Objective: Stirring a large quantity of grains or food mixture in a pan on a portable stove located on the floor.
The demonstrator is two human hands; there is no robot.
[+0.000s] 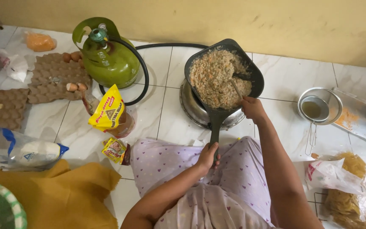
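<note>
**Desk:** Pan (223, 74) of fried rice, upper centre of the head view. Where does it sit, and who has it?

**Photographer:** It rests on a low round burner (193, 108) on the tiled floor (166, 123), in front of the seated person's lap. The left hand (207, 156) has its fingers wrapped shut round the dark handle (215, 127), lower centre. The right hand (253, 108), just right of the pan, has its fingers pinched on a thin stirring utensil (237, 88) whose tip is in the rice.

**Desk:** How far along?

**Photographer:** Well on, I'd judge: the grains look evenly browned and flecked with orange, nothing raw showing. Stirring remains; no plate is out.

**Desk:** Around it?

**Photographer:** Green gas cylinder (109, 55) and egg trays (54, 76) upper left, a yellow pouch (106, 111) beside them, a metal strainer (316, 110) at right.
</note>
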